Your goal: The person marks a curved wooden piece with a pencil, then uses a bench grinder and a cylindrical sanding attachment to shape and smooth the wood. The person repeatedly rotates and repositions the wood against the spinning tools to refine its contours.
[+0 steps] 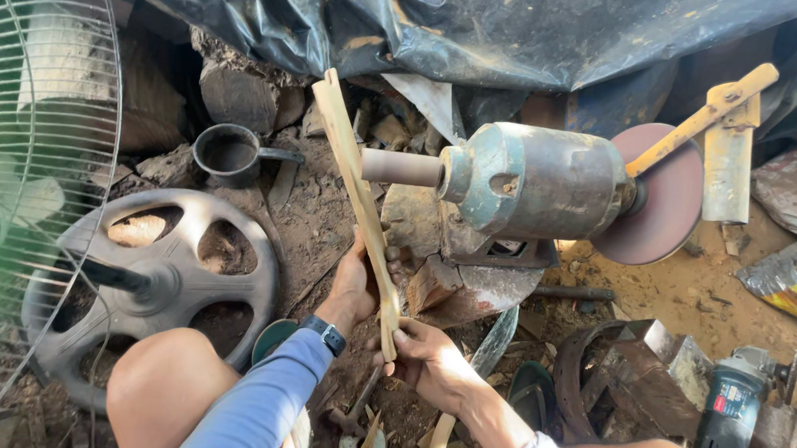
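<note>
Holding a long wooden stick [357, 188] with both hands, left hand [356, 283] wrapping its lower middle, right hand [421, 358] closing on the bottom end, most of it rising tilted above, beside the grinder motor [533, 181].

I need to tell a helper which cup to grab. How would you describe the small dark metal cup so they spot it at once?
Start at the big round fan base on the ground at the left. Just beyond it, towards the rubble, sits the small cup. It is the only round, dark, open-topped vessel there, with a flat handle sticking out to its right.
</note>
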